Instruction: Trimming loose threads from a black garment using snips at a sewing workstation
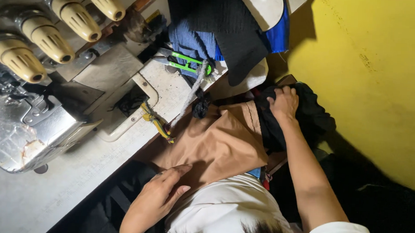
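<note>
My left hand (161,193) lies flat, fingers loosely apart, on a brown fabric (216,142) draped from the table edge over my lap. It presses the cloth but grips nothing. My right hand (284,103) reaches out to a bundle of black fabric (308,115) beside the yellow wall, and its fingers are closed on the top of the bundle. The brown fabric lies between the two hands, and its far edge touches the black bundle.
An overlock sewing machine (28,124) with several cream thread cones (75,15) stands on the white table (39,188) at the left. Green thread snips (186,63) lie near blue and black cloth (220,25). A yellow wall (374,81) closes off the right.
</note>
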